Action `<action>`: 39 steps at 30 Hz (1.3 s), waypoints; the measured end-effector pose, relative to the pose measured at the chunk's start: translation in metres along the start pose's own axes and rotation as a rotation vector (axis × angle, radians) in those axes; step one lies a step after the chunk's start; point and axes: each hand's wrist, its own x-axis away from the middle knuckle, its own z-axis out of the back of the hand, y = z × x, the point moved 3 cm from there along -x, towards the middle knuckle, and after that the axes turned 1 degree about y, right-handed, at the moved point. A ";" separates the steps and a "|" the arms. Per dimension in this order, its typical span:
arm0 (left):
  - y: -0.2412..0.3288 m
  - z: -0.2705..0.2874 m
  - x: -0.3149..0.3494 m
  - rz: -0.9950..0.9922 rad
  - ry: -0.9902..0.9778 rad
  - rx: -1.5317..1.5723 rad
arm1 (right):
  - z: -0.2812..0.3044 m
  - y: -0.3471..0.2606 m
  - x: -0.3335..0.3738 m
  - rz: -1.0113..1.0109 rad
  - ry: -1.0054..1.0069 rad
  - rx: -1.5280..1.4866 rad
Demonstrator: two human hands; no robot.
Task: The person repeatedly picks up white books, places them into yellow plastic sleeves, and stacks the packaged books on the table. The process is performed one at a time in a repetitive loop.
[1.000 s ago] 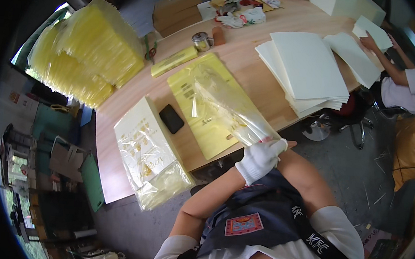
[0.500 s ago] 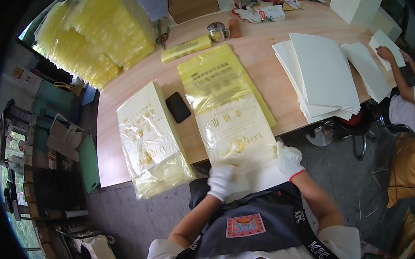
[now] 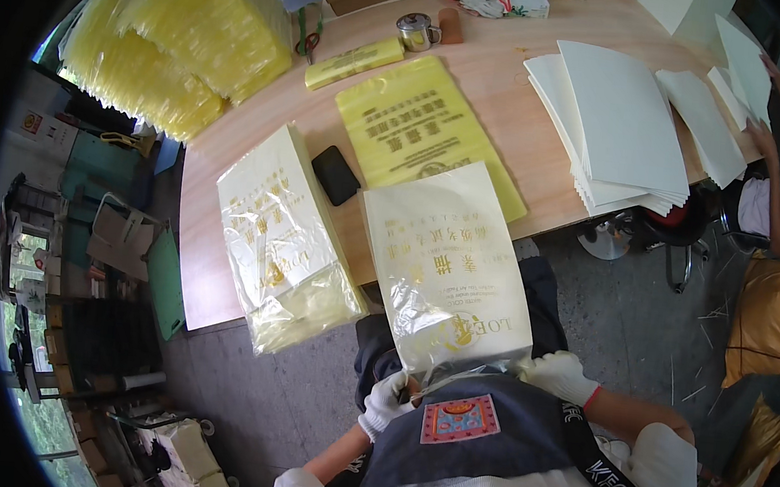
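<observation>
Left hand (image 3: 387,399) is curling closed, pinching the near left corner of a gold-printed bag (image 3: 449,258); right hand (image 3: 560,377) is closing on its near right corner. Bag is enclosing white sheets, extending from the desk (image 3: 493,72) edge toward the apron (image 3: 399,453), and hiding part of a flat yellow bag (image 3: 424,121). Black phone (image 3: 335,176) is lying nearby.

workshop: yellow plastic pile (image 3: 200,27), white sheet stack (image 3: 618,124), large worktable (image 3: 478,89), floor (image 3: 275,391) seemingly concrete.
</observation>
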 end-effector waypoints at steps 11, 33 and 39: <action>-0.047 0.011 -0.050 -0.053 0.083 -0.456 | 0.007 0.045 -0.035 -0.184 -0.053 -0.063; -0.049 0.264 -0.037 0.115 1.022 0.169 | -0.053 -0.085 -0.363 -0.142 -0.014 -1.147; -0.148 0.263 -0.038 0.432 0.809 -0.660 | -0.068 -0.137 -0.363 -0.192 -0.075 -1.350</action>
